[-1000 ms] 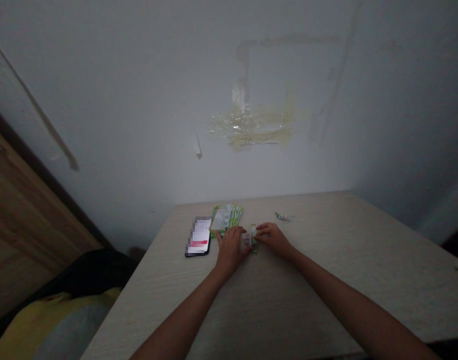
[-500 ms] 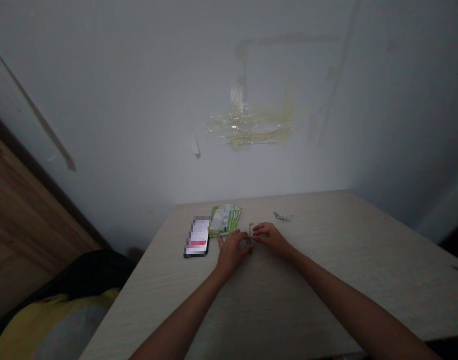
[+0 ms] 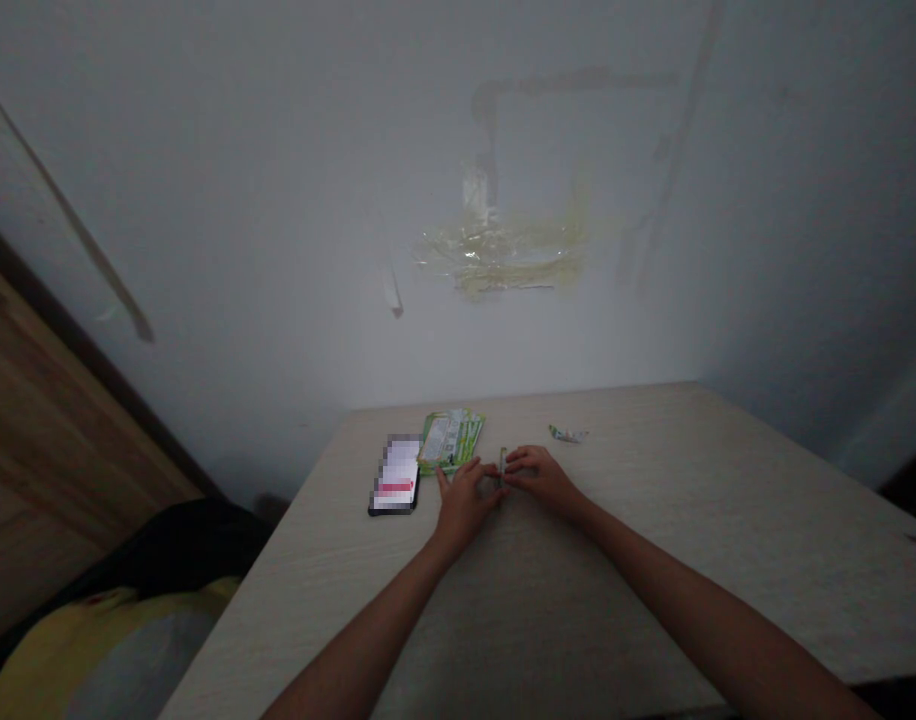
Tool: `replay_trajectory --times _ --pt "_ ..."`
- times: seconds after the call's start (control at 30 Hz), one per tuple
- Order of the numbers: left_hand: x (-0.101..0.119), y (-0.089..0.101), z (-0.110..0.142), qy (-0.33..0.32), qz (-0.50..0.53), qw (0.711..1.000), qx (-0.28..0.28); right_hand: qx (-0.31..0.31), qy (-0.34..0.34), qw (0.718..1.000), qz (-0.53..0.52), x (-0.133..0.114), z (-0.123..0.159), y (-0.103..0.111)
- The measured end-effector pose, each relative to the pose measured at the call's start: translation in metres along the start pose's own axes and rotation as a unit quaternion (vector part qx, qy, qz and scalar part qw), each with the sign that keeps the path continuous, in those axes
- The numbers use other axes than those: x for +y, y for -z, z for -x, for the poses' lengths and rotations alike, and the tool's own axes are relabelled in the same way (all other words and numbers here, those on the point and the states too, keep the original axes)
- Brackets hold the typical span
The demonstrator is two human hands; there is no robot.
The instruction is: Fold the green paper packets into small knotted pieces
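Observation:
Between my two hands stands a narrow, folded green-and-white packet (image 3: 502, 457), its lower part covered by fingers. My left hand (image 3: 464, 502) pinches it from the left, fingers curled around its near side. From the right, the bent fingertips of my right hand (image 3: 542, 480) press against the same packet. Just beyond my left hand lies a fanned stack of flat green-and-white packets (image 3: 450, 440). Off to the right and farther back is another small packet, folded or twisted into a strip (image 3: 568, 435).
A phone (image 3: 395, 476) with a lit, blurred screen lies left of the stack on the pale wooden table (image 3: 638, 620). The wall (image 3: 278, 250) with old tape borders the table's back edge. Yellow and grey fabric (image 3: 128, 650) sits below the table's left side.
The packet between my hands looks narrower, and the fingers of my right hand sit slightly closer to it. The other things have not moved.

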State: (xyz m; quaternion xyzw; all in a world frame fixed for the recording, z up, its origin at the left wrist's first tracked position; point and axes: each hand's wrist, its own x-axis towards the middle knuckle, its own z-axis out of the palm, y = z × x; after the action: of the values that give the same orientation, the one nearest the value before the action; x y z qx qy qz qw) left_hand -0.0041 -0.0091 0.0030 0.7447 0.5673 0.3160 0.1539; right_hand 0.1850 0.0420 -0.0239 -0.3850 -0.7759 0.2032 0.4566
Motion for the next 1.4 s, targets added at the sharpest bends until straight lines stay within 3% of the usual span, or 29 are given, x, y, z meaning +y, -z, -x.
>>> replay_trajectory --times 0.83,1.4 --pt "-0.002 -0.001 0.001 0.017 0.026 0.999 0.031 -0.022 -0.004 0.999 -0.031 -0.002 -0.002 0.005" --pt "0.006 0.007 0.001 0.039 0.062 0.997 0.019 -0.052 -0.022 0.997 -0.053 0.001 -0.007 0.017"
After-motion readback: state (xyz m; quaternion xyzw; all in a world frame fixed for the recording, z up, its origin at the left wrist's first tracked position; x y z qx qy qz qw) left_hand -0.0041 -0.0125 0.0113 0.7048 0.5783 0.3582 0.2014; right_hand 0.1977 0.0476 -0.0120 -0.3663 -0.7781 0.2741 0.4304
